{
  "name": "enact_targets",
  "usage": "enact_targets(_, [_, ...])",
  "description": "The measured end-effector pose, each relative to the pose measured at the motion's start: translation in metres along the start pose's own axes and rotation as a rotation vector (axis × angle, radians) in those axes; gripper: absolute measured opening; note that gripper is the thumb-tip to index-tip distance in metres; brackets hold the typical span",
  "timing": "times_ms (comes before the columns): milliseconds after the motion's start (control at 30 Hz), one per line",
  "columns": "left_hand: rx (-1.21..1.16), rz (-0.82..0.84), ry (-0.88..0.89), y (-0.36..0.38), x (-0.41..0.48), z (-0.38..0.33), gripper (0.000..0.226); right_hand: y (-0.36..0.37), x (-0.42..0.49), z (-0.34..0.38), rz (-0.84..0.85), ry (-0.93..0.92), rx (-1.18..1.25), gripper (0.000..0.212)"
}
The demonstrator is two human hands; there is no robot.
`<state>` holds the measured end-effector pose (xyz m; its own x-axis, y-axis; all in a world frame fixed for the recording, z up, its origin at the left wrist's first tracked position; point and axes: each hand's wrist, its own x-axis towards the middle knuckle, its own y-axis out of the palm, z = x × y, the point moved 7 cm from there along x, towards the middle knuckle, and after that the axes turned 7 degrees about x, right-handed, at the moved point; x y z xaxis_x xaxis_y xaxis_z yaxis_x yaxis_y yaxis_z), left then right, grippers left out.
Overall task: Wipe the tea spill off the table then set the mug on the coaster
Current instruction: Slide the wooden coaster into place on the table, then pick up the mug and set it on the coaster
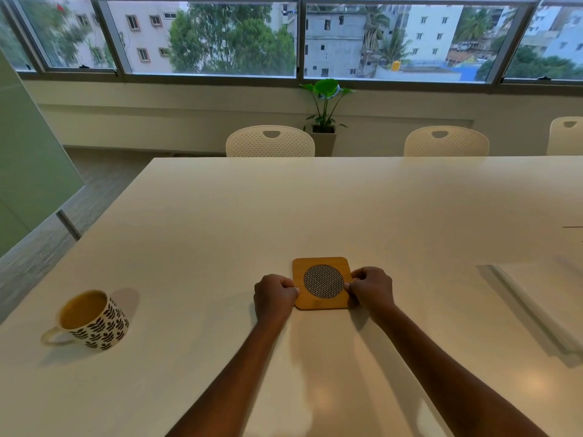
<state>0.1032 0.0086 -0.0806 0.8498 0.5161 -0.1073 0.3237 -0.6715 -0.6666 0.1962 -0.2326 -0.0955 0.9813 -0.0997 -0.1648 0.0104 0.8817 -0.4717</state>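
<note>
Both hands pinch coaster (322, 282) edges: left hand (275, 295), right hand (372, 288), mid-counter (315, 200) near front edge. Mug (94, 320) full, far left by counter edge. No spill visible. Risk: hasty carry slops tea.

windows (296, 36): wide band, daylight, buildings and trees outside | wall (189, 115): pale, low under sill | chairs (270, 141): white, perforated backs, at table's far edge | potted plant (325, 111): between chairs | floor (104, 184): grey | table (315, 200): white, glossy
</note>
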Motion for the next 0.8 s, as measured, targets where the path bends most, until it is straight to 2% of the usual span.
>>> enact_targets(233, [-0.008,-0.014,0.032,-0.002,-0.003,-0.002,0.020,0.000,-0.004,0.002,-0.032,-0.006,-0.014,0.031])
enact_targets(367, [-0.065,0.037,0.014,-0.003,-0.003,0.002,0.024,-0.001,-0.005,0.001,-0.016,0.047,0.013,0.030])
enact_targets(467, [-0.147,0.045,0.012,-0.013,-0.010,0.009,0.026,-0.006,-0.009,0.010,-0.030,0.052,0.048,0.043])
enact_targets(567, [-0.293,0.019,-0.008,-0.039,-0.017,0.029,0.023,-0.002,-0.020,0.036,-0.049,-0.047,0.067,0.050])
enact_targets(700, [-0.522,-0.058,-0.067,-0.102,-0.028,0.065,0.017,0.040,-0.048,0.078,0.096,-0.149,0.178,0.046])
enact_targets(800, [-0.677,-0.156,-0.032,-0.160,-0.040,0.088,0.014,0.089,-0.073,0.115,0.257,-0.191,0.271,0.047])
